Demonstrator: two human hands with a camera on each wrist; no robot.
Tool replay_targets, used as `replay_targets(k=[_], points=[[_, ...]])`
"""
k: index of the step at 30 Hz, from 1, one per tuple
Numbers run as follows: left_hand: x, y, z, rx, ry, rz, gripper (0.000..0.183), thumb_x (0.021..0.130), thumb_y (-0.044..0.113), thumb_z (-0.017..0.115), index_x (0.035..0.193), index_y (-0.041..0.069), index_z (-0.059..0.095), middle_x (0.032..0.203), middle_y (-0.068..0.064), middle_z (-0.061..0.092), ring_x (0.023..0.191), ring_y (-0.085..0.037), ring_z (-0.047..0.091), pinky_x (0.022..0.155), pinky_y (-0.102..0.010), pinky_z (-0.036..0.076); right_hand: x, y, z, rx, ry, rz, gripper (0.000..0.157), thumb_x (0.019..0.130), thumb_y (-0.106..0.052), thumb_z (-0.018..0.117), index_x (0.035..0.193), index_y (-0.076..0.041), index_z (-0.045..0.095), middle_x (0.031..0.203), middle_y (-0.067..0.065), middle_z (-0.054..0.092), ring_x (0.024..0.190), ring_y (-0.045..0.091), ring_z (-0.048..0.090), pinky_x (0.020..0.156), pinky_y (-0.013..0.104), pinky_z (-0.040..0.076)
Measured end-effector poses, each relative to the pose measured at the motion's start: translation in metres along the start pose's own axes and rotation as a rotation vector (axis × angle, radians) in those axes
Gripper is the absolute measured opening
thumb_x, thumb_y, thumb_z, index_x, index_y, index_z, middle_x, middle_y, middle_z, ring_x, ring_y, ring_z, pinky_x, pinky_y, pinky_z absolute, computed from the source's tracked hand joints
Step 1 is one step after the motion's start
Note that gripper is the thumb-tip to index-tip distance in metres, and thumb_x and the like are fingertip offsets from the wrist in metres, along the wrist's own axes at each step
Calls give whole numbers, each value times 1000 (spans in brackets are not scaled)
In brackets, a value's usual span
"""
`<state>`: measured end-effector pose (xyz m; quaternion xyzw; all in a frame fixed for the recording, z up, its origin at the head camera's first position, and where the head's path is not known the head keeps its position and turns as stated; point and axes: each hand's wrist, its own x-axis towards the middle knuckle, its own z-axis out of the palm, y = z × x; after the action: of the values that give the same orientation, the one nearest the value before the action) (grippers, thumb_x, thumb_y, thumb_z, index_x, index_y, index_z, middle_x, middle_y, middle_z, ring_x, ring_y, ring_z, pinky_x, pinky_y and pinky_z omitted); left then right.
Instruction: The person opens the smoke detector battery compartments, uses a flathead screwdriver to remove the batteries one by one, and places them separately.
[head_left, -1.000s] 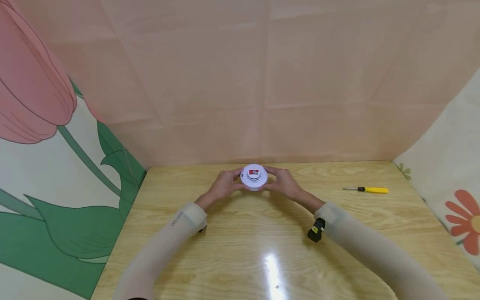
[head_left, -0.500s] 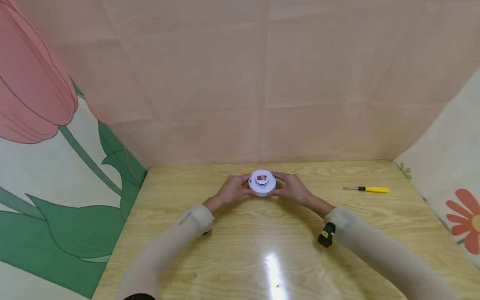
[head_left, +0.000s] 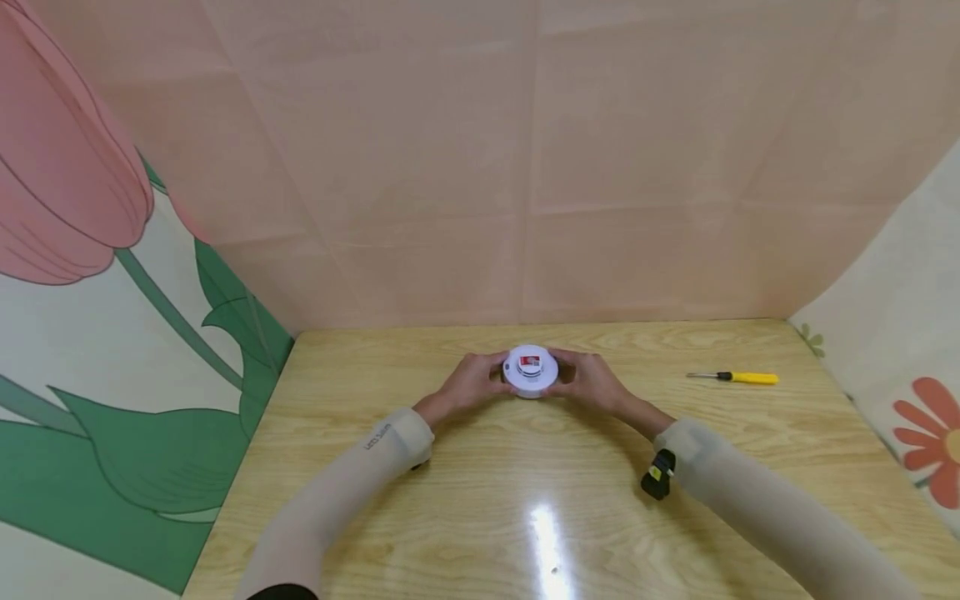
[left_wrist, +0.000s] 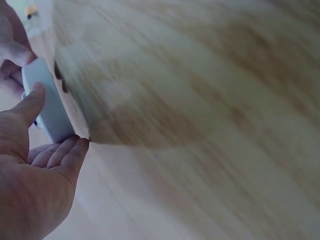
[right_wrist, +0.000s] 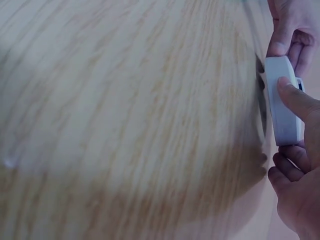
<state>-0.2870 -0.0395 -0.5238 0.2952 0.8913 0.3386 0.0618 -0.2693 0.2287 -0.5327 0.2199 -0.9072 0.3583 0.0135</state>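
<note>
A round white smoke detector (head_left: pixel 530 386) with a red label on its raised centre sits between both hands near the back of the table. My left hand (head_left: pixel 471 382) grips its left edge, thumb on the near side and fingers at the far side. On the opposite edge my right hand (head_left: pixel 592 382) holds it the same way. In the left wrist view the thumb presses the side of the smoke detector (left_wrist: pixel 50 107), with fingertips close over the tabletop. From the right wrist, the smoke detector (right_wrist: pixel 282 112) shows edge-on, label side facing away from the camera.
A screwdriver (head_left: pixel 750 378) with a yellow handle lies on the wooden table (head_left: pixel 480 500) to the right. A pinkish cloth backdrop (head_left: pixel 525 167) rises behind the table's back edge, and flower-printed cloth hangs at both sides.
Both hands have moved the smoke detector slightly right and toward the person, most of it in the first half second. The grip looks the same, and the screwdriver has stayed put.
</note>
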Motion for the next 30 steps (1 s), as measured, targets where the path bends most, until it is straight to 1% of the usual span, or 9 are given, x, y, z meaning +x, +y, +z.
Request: replay_targets(k=[5,10,14,17,20,24,27,30], points=[[1,-3,3,19,5,11,75,89,27,88,151,1,55,147,-13,61,138,-23,58,119,-36,44,-2,5,2,-4,-2,-5,84,78,-31,97,145,4,60,143,24,64,134,40,60,111,55,50],[1,-3,3,21,-5,-10,76,90,29,88,153,2,54,149,-11,60,139,-22,57,120,-36,42,-3,8,2,14,5,3,83,77,-31,97,144,3,62,143,22,65,136,39,59,114,55,48],[1,-2,3,-23,-12,-33,75,90,28,87,153,3,54,150,-12,59,140,-22,56,119,-36,43,-2,8,1,43,5,5,83,76,-32,98,143,3,63,141,21,66,133,38,62,112,53,50],[2,-2,2,-65,-11,-40,72,90,26,87,151,3,56,150,-13,59,139,-23,58,116,-34,46,-1,7,0,98,-14,19,84,78,-32,97,145,3,61,142,22,65,128,37,66,107,50,54],[2,-2,3,-95,-9,-45,70,91,24,86,150,2,57,149,-14,60,136,-23,61,113,-31,49,-1,7,-1,152,-31,48,84,80,-32,96,147,4,59,144,23,64,127,36,67,105,48,56],[3,-2,3,-116,-2,-52,66,93,23,84,149,2,58,147,-15,61,132,-22,64,109,-28,52,-2,6,-4,178,-32,81,82,82,-34,94,147,3,59,146,22,62,133,37,62,111,50,51],[4,-2,4,-138,8,-41,62,95,23,82,148,0,59,144,-16,63,129,-22,66,105,-25,54,-2,6,-5,192,-28,103,78,86,-35,91,147,2,59,145,21,63,133,37,63,112,52,50],[4,-1,3,-197,15,-28,57,99,21,76,148,-1,58,143,-18,64,127,-22,68,100,-22,56,-1,8,-6,208,-19,131,71,91,-35,86,146,1,60,143,22,65,128,36,66,109,52,52]])
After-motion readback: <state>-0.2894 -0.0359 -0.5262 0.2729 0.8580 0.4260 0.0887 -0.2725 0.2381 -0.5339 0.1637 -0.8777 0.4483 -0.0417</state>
